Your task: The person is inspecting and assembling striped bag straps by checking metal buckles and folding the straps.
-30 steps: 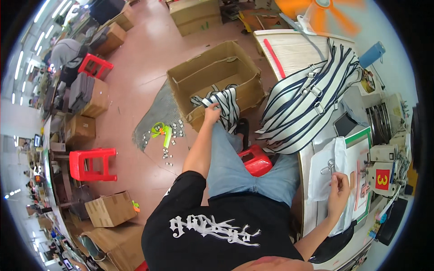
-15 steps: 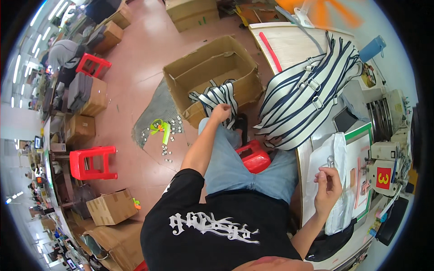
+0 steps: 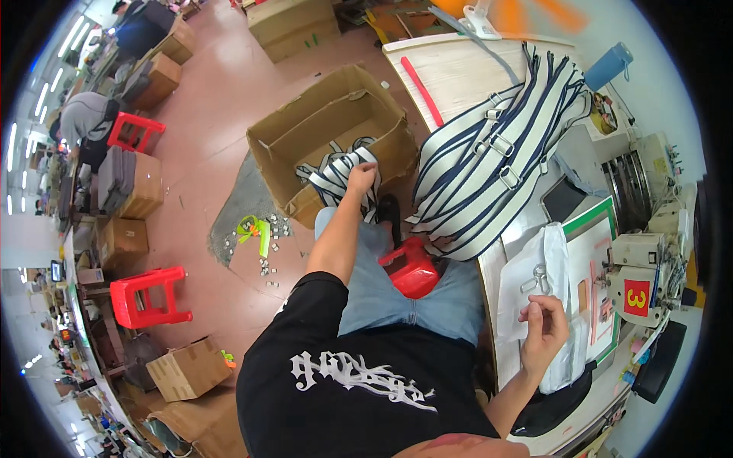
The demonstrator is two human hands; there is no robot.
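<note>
Left hand [image 3: 363, 177] moved rightward over one box's [image 3: 314, 118] straps [image 3: 333, 179]; right hand [image 3: 544, 330] curled, grips unclear.

hands: 2, left hand [image 3: 363, 177] and right hand [image 3: 544, 327]. bunches of striped straps [image 3: 466, 183]: 2. buckles [image 3: 502, 145] on the bigger bunch: at least 3. open cardboard box [image 3: 328, 113]: 1. red stools [image 3: 412, 269]: 3 clear. white bag [image 3: 544, 248]: 1. blue bottle [image 3: 609, 66]: 1. red strip [image 3: 421, 90]: 1. orange fan [image 3: 523, 15]: 1. neon ribbon [image 3: 264, 238]: 1. small floor pieces [image 3: 272, 284]: many, too tiny to count.
</note>
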